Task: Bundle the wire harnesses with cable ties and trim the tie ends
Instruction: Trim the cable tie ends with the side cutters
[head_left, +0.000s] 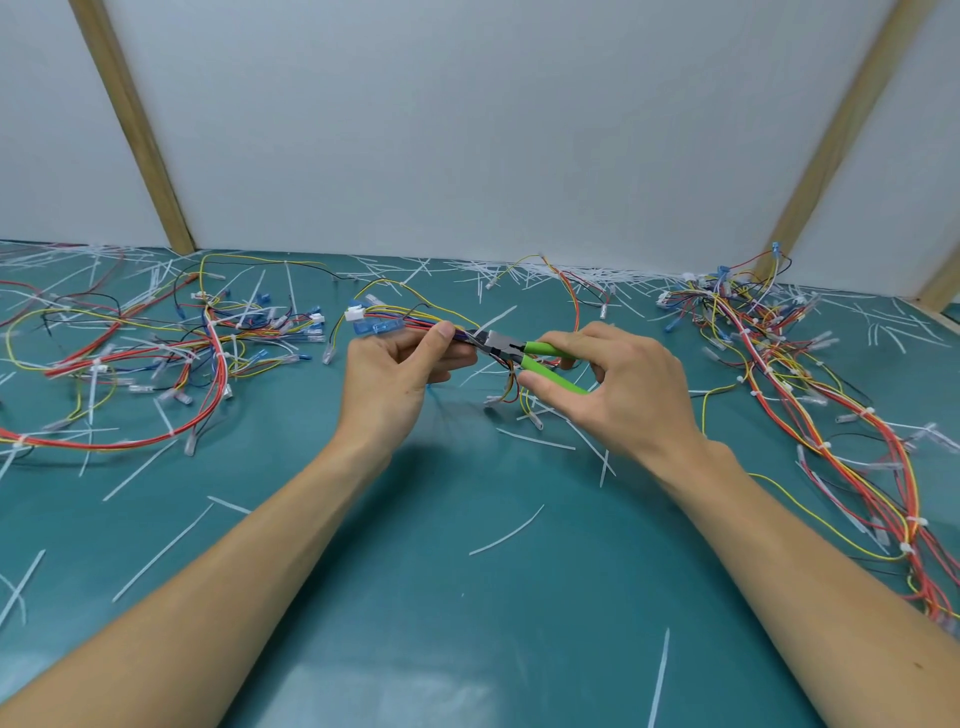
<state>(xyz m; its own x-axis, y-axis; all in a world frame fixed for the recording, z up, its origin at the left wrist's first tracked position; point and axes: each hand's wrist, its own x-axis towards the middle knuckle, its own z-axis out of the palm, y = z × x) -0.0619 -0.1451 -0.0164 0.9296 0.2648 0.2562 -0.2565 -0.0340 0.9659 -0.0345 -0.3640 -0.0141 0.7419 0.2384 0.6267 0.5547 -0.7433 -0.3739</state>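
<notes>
Pinched in the left hand (400, 364) above the green mat (415, 597) is a small wire bundle (410, 319), running left to right. Right hand (613, 384) grips the green-handled cutters (511, 349), whose tip points left and meets the bundle beside the left thumb. The tie itself is hidden; whether the blades have closed is unclear.

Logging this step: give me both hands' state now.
Left hand: closed on the wire harness.
Right hand: closed on the green-handled cutters.
</notes>
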